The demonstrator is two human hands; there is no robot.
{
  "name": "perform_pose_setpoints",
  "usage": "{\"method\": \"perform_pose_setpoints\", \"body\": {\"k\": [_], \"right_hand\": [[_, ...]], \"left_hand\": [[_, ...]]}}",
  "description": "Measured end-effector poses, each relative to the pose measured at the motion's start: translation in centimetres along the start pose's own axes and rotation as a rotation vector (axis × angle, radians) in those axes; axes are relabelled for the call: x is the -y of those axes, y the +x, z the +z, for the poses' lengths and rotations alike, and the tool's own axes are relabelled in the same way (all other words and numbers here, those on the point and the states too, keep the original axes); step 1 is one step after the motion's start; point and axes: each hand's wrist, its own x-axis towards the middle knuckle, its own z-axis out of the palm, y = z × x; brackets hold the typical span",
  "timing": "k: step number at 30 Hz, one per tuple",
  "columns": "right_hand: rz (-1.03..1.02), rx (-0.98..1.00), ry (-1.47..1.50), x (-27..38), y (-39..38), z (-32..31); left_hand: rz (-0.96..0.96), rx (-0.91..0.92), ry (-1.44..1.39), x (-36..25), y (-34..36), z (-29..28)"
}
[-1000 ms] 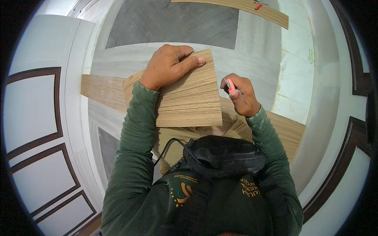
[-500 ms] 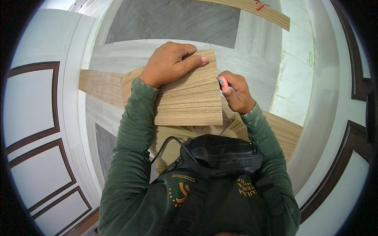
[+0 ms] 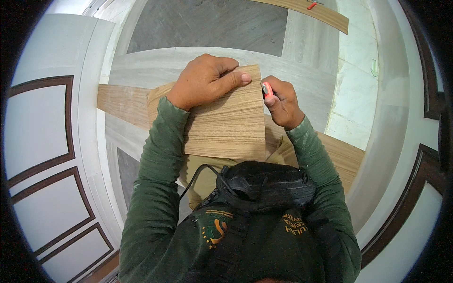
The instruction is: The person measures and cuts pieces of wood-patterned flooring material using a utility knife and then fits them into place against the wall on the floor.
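My left hand [image 3: 203,82] is closed on a light wood-grain plank piece [image 3: 224,122], fingers over its top edge and thumb lying on its face. My right hand [image 3: 283,101] is wrapped round a red cutter [image 3: 267,90], whose head is against the piece's right edge near the upper corner; the blade itself is too small to make out. The piece is held above my khaki-trousered lap [image 3: 203,174]. A long wood-grain plank [image 3: 120,104] runs crosswise behind it, showing on both sides.
Grey patterned flooring [image 3: 207,28] lies beyond me, with another long plank [image 3: 330,16] and a red-handled tool [image 3: 312,5] at the far right. A pale marble strip [image 3: 351,108] runs along the right. White panelled doors with dark trim stand left [image 3: 40,118] and right [image 3: 424,221].
My right hand has moved left and upward with the cutter, from beside the piece onto its right edge. The piece and my left hand have shifted slightly down and right in the last half second.
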Motion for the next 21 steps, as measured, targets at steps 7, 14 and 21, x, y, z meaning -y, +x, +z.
{"method": "perform_pose_setpoints", "body": {"k": [7, 14, 21], "right_hand": [[-0.02, 0.114, 0.038, 0.4, -1.3, -0.5], [-0.031, 0.101, -0.007, 0.5, -0.6, -0.8], [-0.052, 0.098, 0.013, 0.3, -1.4, -0.6]], "left_hand": [[0.03, -0.035, 0.013, 0.4, 0.2, 0.2], [-0.018, 0.026, -0.005, 0.1, 0.2, 0.1], [-0.014, 0.021, -0.014, 0.0, 0.2, 0.3]]}}
